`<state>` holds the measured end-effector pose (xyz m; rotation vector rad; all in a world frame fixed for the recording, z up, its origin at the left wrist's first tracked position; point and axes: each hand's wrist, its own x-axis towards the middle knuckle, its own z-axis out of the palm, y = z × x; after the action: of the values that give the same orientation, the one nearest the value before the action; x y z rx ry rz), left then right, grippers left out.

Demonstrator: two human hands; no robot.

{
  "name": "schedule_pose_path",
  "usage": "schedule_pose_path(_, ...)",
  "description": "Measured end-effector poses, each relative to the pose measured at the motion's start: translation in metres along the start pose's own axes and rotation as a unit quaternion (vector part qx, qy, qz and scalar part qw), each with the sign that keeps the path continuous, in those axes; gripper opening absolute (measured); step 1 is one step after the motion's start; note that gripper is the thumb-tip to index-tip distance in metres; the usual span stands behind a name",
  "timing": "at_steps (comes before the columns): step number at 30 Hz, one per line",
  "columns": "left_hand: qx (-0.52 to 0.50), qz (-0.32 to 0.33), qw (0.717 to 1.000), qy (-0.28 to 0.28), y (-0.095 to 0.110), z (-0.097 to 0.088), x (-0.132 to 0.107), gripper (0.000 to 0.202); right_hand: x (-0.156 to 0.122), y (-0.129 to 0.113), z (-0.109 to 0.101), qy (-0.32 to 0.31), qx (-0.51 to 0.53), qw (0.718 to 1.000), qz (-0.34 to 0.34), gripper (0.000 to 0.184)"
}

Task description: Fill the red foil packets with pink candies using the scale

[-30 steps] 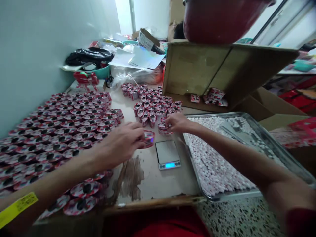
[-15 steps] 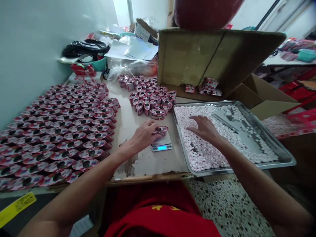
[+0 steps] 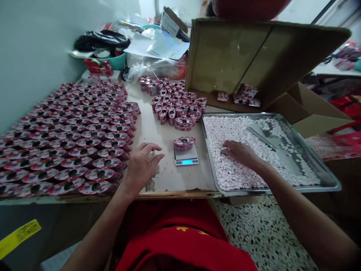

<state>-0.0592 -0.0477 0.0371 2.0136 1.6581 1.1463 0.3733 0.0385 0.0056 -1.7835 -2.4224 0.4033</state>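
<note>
Just released: the red-and-white packet [image 3: 180, 147], gripped half a second ago by the left hand [image 3: 141, 165] and now standing alone, mouth upward, on the plate of the digital scale [image 3: 191, 154] (display [image 3: 187, 162] lit blue). Leaves, by the look of it, the packet's whole weight on the scale, with no finger bearing on it. Drawn back leftward since then, apart from the scale and over the worn table [image 3: 167, 182]: left fingers bent, spread away from the thumb, nothing between them. Lowered, too, from a hover: the right hand [image 3: 241, 152], now palm down at the white pieces [image 3: 225, 173] in the metal tray [image 3: 335, 185], forearm [image 3: 293, 201] slanting in from the lower right. Right fingertips seemingly among the pieces, but cannot tell whether parted or closed on any. Beyond the scale, a loose cluster of similar packets [image 3: 172, 107]; leftward, tight rows of packets [image 3: 73, 150].
</note>
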Motion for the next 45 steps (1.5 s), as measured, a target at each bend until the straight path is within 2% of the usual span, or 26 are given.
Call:
schedule_pose_path(2, 0.017, -0.008, 1.0, 0.0, 0.0, -0.001, -0.002, 0.011, 0.002, 0.007, -0.011, 0.02, 0.107, 0.993, 0.035, 0.026)
schedule_pose_path(4, 0.028, -0.02, 0.999, -0.006, -0.002, -0.002, -0.002, 0.014, 0.003, 0.012, -0.019, 0.047, 0.25, 0.964, 0.08, 0.027)
schedule_pose_path(8, 0.011, -0.049, 0.998, -0.027, -0.001, 0.004, 0.003, 0.02, 0.0, 0.016, -0.026, 0.07, 0.482, 0.858, 0.164, 0.026)
schedule_pose_path(11, -0.038, -0.084, 0.995, -0.043, 0.0, 0.015, 0.008, 0.024, -0.009, 0.017, -0.027, 0.079, 0.601, 0.765, 0.22, 0.018)
schedule_pose_path(12, -0.059, -0.097, 0.992, -0.047, 0.0, 0.02, 0.01, 0.025, -0.013, 0.016, -0.028, 0.078, 0.621, 0.747, 0.225, 0.015)
schedule_pose_path(14, -0.102, -0.119, 0.986, -0.052, -0.001, 0.029, 0.013, 0.03, -0.019, 0.016, -0.029, 0.063, 0.635, 0.737, 0.224, 0.014)
schedule_pose_path(18, -0.129, -0.156, 0.978, -0.054, -0.002, 0.046, 0.02, 0.048, -0.021, 0.011, -0.029, 0.018, 0.605, 0.766, 0.219, 0.038)
schedule_pose_path(20, -0.127, -0.17, 0.975, -0.06, -0.002, 0.054, 0.024, 0.055, -0.015, 0.002, -0.029, -0.012, 0.606, 0.766, 0.212, 0.037)
schedule_pose_path(24, -0.149, -0.185, 0.968, -0.075, -0.002, 0.063, 0.03, 0.057, 0.006, -0.036, -0.032, -0.06, 0.648, 0.737, 0.182, 0.032)
schedule_pose_path(28, -0.154, -0.174, 0.969, -0.083, -0.006, 0.07, 0.034, 0.056, 0.029, -0.073, -0.037, -0.093, 0.702, 0.691, 0.144, 0.036)
schedule_pose_path(29, -0.149, -0.165, 0.971, -0.084, -0.007, 0.073, 0.035, 0.057, 0.033, -0.077, -0.038, -0.085, 0.707, 0.688, 0.139, 0.038)
schedule_pose_path(30, -0.142, -0.152, 0.974, -0.086, -0.009, 0.076, 0.036, 0.057, 0.036, -0.078, -0.038, -0.063, 0.701, 0.697, 0.136, 0.038)
schedule_pose_path(31, -0.134, -0.136, 0.978, -0.087, -0.01, 0.08, 0.038, 0.055, 0.037, -0.076, -0.038, -0.031, 0.681, 0.72, 0.13, 0.036)
schedule_pose_path(34, -0.096, -0.07, 0.99, -0.075, -0.009, 0.095, 0.044, 0.039, 0.03, -0.061, -0.035, 0.076, 0.537, 0.834, 0.104, 0.031)
schedule_pose_path(35, -0.08, -0.038, 0.994, -0.065, -0.007, 0.1, 0.048, 0.032, 0.025, -0.057, -0.032, 0.113, 0.474, 0.868, 0.097, 0.032)
schedule_pose_path(36, -0.066, -0.002, 0.996, -0.053, -0.004, 0.105, 0.052, 0.027, 0.018, -0.054, -0.028, 0.151, 0.421, 0.89, 0.091, 0.032)
schedule_pose_path(37, -0.054, 0.043, 0.997, -0.038, 0.002, 0.108, 0.057, 0.026, 0.012, -0.055, -0.023, 0.189, 0.391, 0.896, 0.089, 0.032)
schedule_pose_path(38, -0.042, 0.096, 0.994, -0.023, 0.009, 0.111, 0.064, 0.026, 0.006, -0.058, -0.018, 0.225, 0.397, 0.885, 0.093, 0.032)
schedule_pose_path(39, -0.029, 0.156, 0.987, -0.011, 0.018, 0.113, 0.071, 0.026, 0.002, -0.064, -0.013, 0.25, 0.44, 0.856, 0.107, 0.031)
schedule_pose_path(40, -0.013, 0.222, 0.975, -0.002, 0.028, 0.115, 0.08, 0.025, -0.001, -0.071, -0.008, 0.256, 0.514, 0.808, 0.129, 0.03)
schedule_pose_path(41, 0.007, 0.29, 0.957, 0.003, 0.038, 0.117, 0.088, 0.024, -0.002, -0.08, -0.003, 0.242, 0.608, 0.739, 0.159, 0.028)
schedule_pose_path(43, 0.052, 0.41, 0.911, -0.002, 0.059, 0.12, 0.103, 0.022, 0.0, -0.098, 0.002, 0.182, 0.766, 0.577, 0.217, 0.028)
schedule_pose_path(45, 0.089, 0.491, 0.867, -0.007, 0.075, 0.127, 0.113, 0.021, 0.007, -0.11, 0.002, 0.135, 0.858, 0.432, 0.244, 0.031)
